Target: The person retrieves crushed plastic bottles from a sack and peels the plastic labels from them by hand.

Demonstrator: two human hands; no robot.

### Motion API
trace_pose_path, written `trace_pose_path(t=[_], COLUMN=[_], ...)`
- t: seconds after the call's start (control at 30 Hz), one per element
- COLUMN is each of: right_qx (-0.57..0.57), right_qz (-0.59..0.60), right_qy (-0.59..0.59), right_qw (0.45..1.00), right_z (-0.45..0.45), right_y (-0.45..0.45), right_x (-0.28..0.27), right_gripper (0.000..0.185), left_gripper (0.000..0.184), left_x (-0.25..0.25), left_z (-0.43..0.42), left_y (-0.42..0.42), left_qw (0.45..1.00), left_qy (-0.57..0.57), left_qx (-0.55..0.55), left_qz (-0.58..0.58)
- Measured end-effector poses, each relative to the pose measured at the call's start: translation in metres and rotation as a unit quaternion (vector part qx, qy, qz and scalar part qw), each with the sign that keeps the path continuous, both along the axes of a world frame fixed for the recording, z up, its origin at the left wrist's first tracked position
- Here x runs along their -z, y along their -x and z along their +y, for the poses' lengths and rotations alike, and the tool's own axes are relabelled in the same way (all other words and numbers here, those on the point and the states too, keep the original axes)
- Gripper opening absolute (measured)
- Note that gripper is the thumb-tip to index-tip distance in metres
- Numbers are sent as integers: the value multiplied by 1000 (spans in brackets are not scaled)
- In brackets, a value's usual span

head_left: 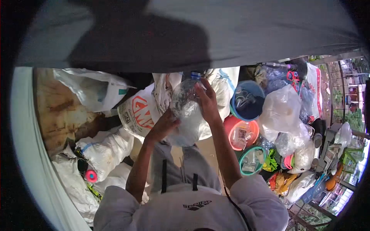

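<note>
A large clear plastic bottle (185,111) with a blue cap (195,75) is held up in front of my body, its neck pointing away from me. My left hand (163,125) is closed against the bottle's lower left side. Near the neck, on the upper right, my right hand (207,98) grips the same bottle, fingers curled over its shoulder. Behind the bottle stand white sacks (225,86), and a white sack with red lettering (139,109) is just left of it.
To the right, a blue bucket (236,108), a red bucket (232,135) and a green bucket (243,169) hold clear plastic pieces. Bulging clear bags (281,109) crowd beyond them. White sacks (110,148) lie left. Dark grey cloth (262,34) spans the top.
</note>
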State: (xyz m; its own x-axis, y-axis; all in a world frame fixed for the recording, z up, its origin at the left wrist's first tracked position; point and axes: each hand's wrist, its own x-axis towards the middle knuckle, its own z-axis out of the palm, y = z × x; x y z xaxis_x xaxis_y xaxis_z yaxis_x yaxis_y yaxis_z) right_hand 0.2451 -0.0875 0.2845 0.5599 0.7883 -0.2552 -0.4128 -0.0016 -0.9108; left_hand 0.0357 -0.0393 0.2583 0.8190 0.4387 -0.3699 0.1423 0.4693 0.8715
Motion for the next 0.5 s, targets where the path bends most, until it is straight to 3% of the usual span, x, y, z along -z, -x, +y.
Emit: trace_pose_path(t=[0.1, 0.2, 0.23, 0.3, 0.5], right_qx=[-31, -69, -33, -26, -19], right_qz=[77, -61, -62, -78, -79], right_qy=[-95, -84, -74, -85, -147], right_qw=[992, 992, 995, 993, 986], right_z=[-19, -41, -49, -63, -88], right_y=[3, 10, 21, 31, 42], right_x=[-75, -138, -165, -188, -229], right_gripper=[48, 43, 39, 37, 34], left_gripper=[76, 80, 80, 80, 75], left_x=[-95, -148, -163, -191, -270], left_z=[-13, -26, -31, -42, -69], left_y=[0, -4, -6, -10, -9], left_qw=[999, 986, 980, 965, 959], left_qy=[-32, -139, -175, -240, -230], left_qx=[-4, -60, -64, -69, -116], left_qz=[-10, -70, -76, -83, -116])
